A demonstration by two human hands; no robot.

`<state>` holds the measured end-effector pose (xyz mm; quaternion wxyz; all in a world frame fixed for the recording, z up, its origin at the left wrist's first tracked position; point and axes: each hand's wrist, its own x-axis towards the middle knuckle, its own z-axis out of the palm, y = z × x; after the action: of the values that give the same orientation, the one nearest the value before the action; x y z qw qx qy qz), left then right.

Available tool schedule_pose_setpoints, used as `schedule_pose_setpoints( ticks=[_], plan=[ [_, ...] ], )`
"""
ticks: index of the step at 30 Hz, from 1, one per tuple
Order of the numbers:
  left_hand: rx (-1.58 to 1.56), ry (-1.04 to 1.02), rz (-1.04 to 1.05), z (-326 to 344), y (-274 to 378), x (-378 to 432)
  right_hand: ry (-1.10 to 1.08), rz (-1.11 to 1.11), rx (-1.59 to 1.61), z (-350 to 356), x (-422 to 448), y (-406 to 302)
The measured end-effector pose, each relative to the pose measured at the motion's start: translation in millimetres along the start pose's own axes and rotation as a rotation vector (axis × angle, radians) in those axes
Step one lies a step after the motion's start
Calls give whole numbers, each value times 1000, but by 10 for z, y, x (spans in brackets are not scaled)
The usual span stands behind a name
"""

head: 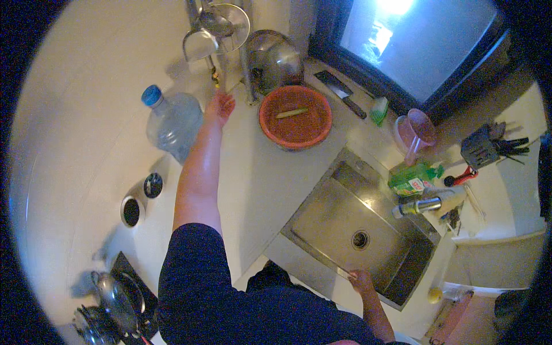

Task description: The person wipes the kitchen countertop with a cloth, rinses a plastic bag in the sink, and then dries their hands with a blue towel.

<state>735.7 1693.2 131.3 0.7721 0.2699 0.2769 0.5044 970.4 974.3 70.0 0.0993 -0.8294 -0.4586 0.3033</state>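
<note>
My left hand point(222, 108) is stretched out to the far side of the counter, beside a large clear plastic water bottle point(174, 125) with a blue cap. Just beyond its fingers is a small yellow-and-dark thing point(215, 78), below a hanging metal utensil point(200, 44); whether they touch is unclear. A red plastic basin point(295, 140) holds a pale green, long piece point(292, 113), right of that hand. My right hand point(360, 278) is at the near rim of the stainless steel sink point(327, 224); its fingers are too small to read.
A cleaver point(340, 94) lies behind the basin, near a metal lid point(276, 58). Pink plastic ware point(416, 129), a green soap bottle point(412, 179), the faucet point(418, 207) and a knife block point(479, 146) line the sink's far side. Pots point(116, 297) stand at lower left, past two small containers point(132, 211).
</note>
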Motion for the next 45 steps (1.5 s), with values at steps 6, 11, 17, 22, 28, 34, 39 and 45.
schedule_pose_setpoints(
  ticks=[6,11,17,22,28,34,39,45],
  plan=[
    [23,-15,-56,-193,27,1186,44,339,181,-286,-207,-486],
    [-141,-30,-58,-231,96,1391,169,210,118,-294,-120,-532],
    [95,129,-96,56,85,985,218,323,191,-568,37,-789],
    [333,106,-46,341,-20,881,14,210,31,-1076,136,-997],
    [476,-138,-254,773,-783,-1022,309,-213,280,-2386,-402,-1369],
    [1414,-811,-520,1011,-2144,-3539,340,-232,838,-1494,-372,-334],
    [2171,-1186,528,1591,-2420,-4983,371,-108,290,2,-1096,40],
    [1690,-1641,201,2866,-2099,-5636,382,98,380,-803,-3410,446]
  ],
)
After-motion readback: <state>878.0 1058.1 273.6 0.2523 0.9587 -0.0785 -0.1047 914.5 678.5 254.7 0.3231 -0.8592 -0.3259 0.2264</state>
